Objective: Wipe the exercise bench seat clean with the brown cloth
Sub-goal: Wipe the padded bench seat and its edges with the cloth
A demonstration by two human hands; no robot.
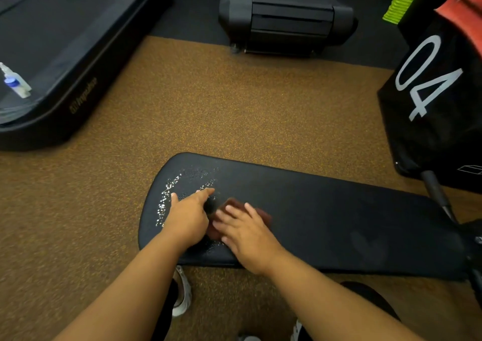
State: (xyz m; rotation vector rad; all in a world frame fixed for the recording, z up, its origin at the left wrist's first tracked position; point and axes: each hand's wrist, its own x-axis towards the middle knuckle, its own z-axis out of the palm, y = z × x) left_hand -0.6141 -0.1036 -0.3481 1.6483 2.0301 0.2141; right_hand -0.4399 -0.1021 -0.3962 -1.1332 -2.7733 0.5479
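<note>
The black padded bench seat [326, 210] runs from the centre to the right edge of the view. Shiny spray droplets [169, 192] cover its left, rounded end. The brown cloth [262, 214] lies flat on the seat just right of the droplets. My right hand [245, 232] rests on the cloth with fingers spread, slightly blurred. My left hand [189, 214] lies on the wet patch beside the cloth, fingers extended toward the cloth's upper corner; whether it pinches the cloth is hidden.
A spray bottle [15, 81] lies on the black treadmill deck [65, 40] at far left. Another black machine [284, 17] stands at the top centre. A black block marked "04" [433, 84] sits at right, above a dark metal bar [438, 194]. Speckled brown flooring [234, 105] surrounds the bench.
</note>
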